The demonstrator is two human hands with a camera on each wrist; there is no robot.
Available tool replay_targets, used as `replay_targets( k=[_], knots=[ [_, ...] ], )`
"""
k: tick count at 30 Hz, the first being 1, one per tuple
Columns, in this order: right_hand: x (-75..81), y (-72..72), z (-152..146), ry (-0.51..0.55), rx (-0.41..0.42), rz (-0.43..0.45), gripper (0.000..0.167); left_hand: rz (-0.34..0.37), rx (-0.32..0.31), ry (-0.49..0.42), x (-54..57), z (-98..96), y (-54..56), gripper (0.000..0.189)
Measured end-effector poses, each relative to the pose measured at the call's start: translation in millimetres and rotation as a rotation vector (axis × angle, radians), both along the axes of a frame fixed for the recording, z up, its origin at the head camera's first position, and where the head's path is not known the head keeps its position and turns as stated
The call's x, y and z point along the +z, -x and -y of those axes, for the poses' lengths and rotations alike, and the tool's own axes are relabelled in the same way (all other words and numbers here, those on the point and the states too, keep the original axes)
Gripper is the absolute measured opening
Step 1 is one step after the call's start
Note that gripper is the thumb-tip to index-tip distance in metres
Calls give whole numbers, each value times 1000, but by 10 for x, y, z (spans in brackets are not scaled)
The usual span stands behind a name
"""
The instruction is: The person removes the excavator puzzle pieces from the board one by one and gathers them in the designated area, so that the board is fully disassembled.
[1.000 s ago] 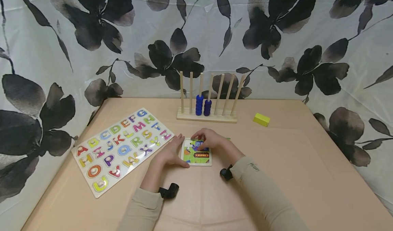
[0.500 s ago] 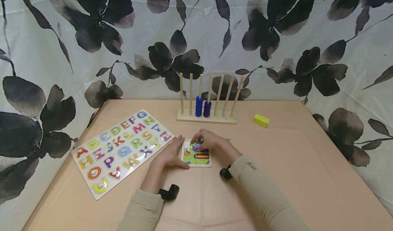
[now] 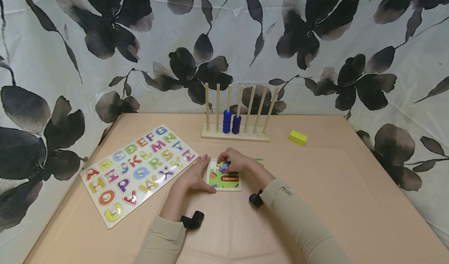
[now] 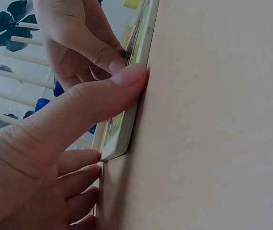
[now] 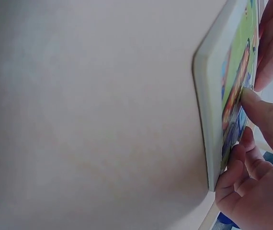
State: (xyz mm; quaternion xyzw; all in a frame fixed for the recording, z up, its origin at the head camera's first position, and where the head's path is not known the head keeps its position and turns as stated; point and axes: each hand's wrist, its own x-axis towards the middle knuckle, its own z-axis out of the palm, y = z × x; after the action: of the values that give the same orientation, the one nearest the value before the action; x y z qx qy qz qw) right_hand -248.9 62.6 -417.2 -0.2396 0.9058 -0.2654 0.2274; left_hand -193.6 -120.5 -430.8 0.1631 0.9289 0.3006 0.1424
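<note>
A small picture puzzle in a pale frame lies flat on the table, with a colourful green scene on it. My left hand braces it: the thumb presses the near edge and the outstretched fingers touch its left side. Over the upper part of the picture, my right hand has its fingers bent. Thumb and fingertips pinch a blue-purple puzzle piece, mostly covered by the fingers. Behind the right wrist a green item shows, largely hidden.
A white alphabet board with knobbed letters lies at the left. At the back stands a wooden peg rack with blue rings on two pegs. A yellow block sits on the table at the right.
My right hand has shifted very slightly left over the puzzle, and a little more of the green item shows behind its wrist. The left hand stays put.
</note>
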Motion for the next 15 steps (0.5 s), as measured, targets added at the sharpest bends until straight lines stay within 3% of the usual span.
replay_targets(
  k=[15],
  knots=[
    [6, 17, -17, 43, -9, -8, 30, -3, 1, 4, -8, -3, 2, 110]
  ],
)
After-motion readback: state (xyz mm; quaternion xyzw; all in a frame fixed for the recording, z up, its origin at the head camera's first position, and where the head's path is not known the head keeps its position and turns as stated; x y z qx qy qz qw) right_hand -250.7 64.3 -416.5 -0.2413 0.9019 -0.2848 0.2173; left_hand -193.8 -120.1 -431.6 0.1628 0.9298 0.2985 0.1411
